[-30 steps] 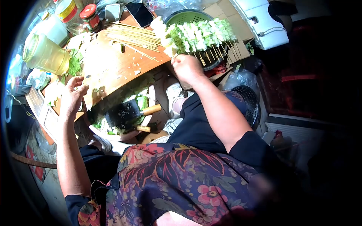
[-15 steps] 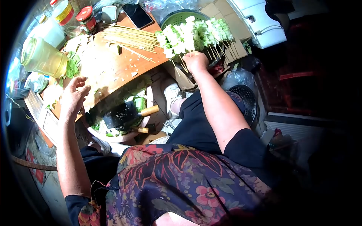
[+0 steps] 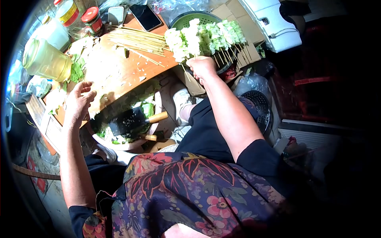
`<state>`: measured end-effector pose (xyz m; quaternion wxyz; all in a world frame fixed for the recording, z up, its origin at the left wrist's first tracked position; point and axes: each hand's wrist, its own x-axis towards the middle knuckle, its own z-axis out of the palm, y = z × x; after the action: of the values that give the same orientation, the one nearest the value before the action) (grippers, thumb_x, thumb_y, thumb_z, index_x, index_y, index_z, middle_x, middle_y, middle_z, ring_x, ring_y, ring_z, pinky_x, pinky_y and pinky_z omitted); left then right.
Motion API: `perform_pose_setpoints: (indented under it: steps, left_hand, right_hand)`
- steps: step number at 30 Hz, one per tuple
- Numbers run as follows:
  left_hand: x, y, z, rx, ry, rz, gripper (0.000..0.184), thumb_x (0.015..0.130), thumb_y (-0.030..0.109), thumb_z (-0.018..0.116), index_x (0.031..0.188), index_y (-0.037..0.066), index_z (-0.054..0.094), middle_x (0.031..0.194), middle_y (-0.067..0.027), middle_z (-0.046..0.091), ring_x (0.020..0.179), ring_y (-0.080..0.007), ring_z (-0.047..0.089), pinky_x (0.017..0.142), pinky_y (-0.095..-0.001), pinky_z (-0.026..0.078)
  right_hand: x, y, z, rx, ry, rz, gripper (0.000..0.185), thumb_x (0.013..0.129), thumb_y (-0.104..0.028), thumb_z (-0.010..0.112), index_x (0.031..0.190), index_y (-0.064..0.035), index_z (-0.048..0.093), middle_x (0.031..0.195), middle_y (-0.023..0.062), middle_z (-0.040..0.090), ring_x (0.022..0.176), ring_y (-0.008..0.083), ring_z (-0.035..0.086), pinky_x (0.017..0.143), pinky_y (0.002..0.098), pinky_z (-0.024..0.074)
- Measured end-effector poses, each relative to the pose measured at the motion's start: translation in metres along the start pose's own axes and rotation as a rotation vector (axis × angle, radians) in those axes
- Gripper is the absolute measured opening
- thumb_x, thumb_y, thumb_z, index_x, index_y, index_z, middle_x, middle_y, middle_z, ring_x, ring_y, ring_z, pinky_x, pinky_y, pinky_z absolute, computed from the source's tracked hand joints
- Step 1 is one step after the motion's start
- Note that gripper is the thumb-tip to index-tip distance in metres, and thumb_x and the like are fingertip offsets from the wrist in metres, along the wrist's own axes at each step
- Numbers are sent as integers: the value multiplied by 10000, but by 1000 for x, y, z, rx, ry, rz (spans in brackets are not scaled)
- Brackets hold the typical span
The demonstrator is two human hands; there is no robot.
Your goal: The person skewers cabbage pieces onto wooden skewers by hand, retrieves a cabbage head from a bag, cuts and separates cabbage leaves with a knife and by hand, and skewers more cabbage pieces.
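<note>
My right hand [image 3: 203,67] is closed around the stick end of a skewer of pale green leaves [image 3: 194,39], which look like cabbage or lettuce. That skewer is at the green colander [image 3: 200,15], beside several other leaf skewers [image 3: 230,31] lying across it with their sticks toward me. My left hand [image 3: 80,99] hovers near the left front edge of the wooden table [image 3: 127,81], its fingers loosely bent and apart, with nothing in them. Bare bamboo skewers [image 3: 137,39] lie in a bundle on the table, left of the colander.
A large jar of yellowish liquid [image 3: 45,59], a red-lidded jar [image 3: 92,22] and a phone [image 3: 145,17] stand or lie on the table. Below its edge, a cleaver [image 3: 129,122] with a wooden handle rests over a tub [image 3: 119,146] of leaf scraps. A white foam box [image 3: 274,25] is at upper right.
My right hand has shifted slightly left and down along the colander, and the skewer in it has moved left toward the end of the row. My left hand has stayed almost still.
</note>
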<state>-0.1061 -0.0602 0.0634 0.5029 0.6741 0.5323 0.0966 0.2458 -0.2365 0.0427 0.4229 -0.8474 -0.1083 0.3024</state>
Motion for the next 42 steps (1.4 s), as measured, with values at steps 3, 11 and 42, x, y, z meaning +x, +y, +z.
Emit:
perform_pose_setpoints:
  steps: [3, 11, 42]
  left_hand:
    - [0, -1, 0, -2, -6, 4, 352, 837, 157, 655, 1172, 71, 588, 1061, -52, 610, 808, -97, 597, 709, -246, 490]
    - [0, -2, 0, 3, -2, -9, 354, 834, 159, 657, 1169, 68, 587, 1086, -60, 611, 814, -102, 604, 710, -248, 492]
    - [-1, 3, 2, 22, -35, -26, 405, 840, 157, 649, 1224, 62, 560, 1120, -85, 607, 848, -123, 600, 737, -263, 487]
  right_hand:
    - [-3, -2, 0, 11, -21, 86, 33, 777, -77, 663, 764, -48, 655, 579, -12, 539, 376, 65, 396, 338, 229, 292]
    - [12, 11, 8, -80, -35, 74, 57, 774, -86, 672, 745, -41, 654, 587, 1, 550, 380, 73, 411, 340, 236, 310]
    - [9, 8, 10, -60, 30, 9, 76, 781, -86, 674, 737, -24, 664, 588, 11, 561, 395, 78, 432, 344, 242, 304]
